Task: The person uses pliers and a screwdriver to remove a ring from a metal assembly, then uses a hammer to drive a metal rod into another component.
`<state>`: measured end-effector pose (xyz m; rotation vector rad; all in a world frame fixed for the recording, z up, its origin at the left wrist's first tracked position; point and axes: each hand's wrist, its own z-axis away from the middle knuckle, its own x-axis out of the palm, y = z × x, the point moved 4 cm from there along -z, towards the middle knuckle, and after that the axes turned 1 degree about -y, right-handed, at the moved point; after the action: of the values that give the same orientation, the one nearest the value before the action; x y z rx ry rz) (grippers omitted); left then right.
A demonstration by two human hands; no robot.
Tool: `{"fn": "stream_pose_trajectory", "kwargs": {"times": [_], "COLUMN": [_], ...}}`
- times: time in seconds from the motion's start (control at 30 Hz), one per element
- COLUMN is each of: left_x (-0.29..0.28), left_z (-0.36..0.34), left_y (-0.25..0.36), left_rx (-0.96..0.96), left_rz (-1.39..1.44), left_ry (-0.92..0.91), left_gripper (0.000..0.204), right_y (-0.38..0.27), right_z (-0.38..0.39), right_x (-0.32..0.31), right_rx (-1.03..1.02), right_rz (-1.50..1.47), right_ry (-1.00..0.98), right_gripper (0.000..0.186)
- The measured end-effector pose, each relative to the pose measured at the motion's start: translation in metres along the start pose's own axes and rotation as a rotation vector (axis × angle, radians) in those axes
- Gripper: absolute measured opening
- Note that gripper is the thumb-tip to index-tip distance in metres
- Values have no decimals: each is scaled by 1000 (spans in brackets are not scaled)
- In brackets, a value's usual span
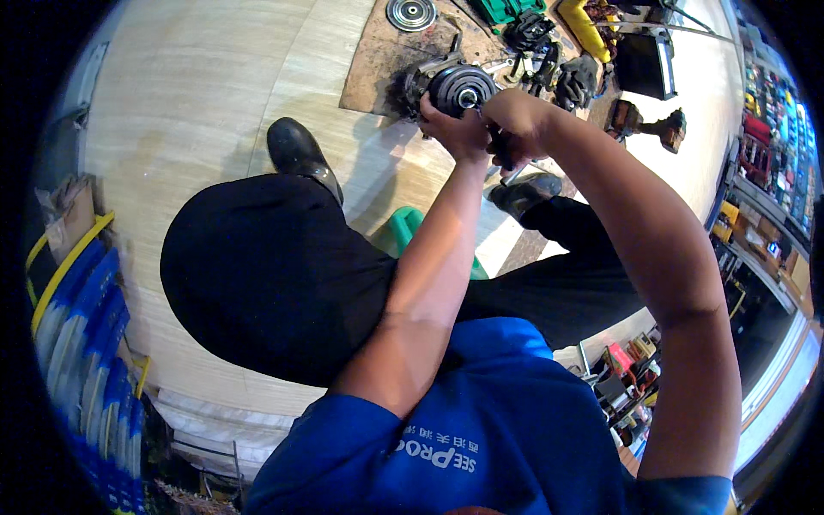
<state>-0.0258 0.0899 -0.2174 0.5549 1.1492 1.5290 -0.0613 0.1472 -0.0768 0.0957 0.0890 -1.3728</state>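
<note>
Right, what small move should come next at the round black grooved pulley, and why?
I'd probably line the dark hand tool up squarely with the shiny metal centre of the round black grooved pulley: the right hand grips the tool near that centre, the left hand is at the pulley's near side, and the tool's tip is unclear.

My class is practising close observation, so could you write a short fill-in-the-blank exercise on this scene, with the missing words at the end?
1. The left hand touches the black grooved ______.
2. The dark tool is gripped by the ______ hand.
3. Left or right: the round silver disc lies to the ______ of the black gloves.
4. The person's short-sleeved shirt is coloured ______.

Missing words: pulley; right; left; blue.
</note>
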Motion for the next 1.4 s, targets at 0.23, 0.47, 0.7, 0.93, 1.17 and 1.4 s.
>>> {"fn": "stream_pose_trajectory", "kwargs": {"times": [0.23,0.47,0.7,0.93,1.17,1.4], "left_x": [-5,-5,-3,-7,-2,0], "left_z": [2,0,-2,2,-3,-2], "left_y": [22,18,8,14,10,10], "left_rx": [-70,-74,-76,-76,-103,-100], "left_rz": [74,102,104,64,86,19], "left_ry": [-1,25,12,-6,31,-6], "left_gripper": [78,81,78,78,82,86], "right_y": [-16,-19,-9,1,2,-2], "right_z": [2,5,11,15,3,17], "right_x": [-12,-14,-16,-22,-26,-15], "right_rx": [119,114,17,-61,-94,-39], "right_rz": [-24,72,-170,-300,-304,-385], "right_ry": [-103,-93,-230,-127,-44,-51], "right_gripper": [28,29,36,30,23,25]}}
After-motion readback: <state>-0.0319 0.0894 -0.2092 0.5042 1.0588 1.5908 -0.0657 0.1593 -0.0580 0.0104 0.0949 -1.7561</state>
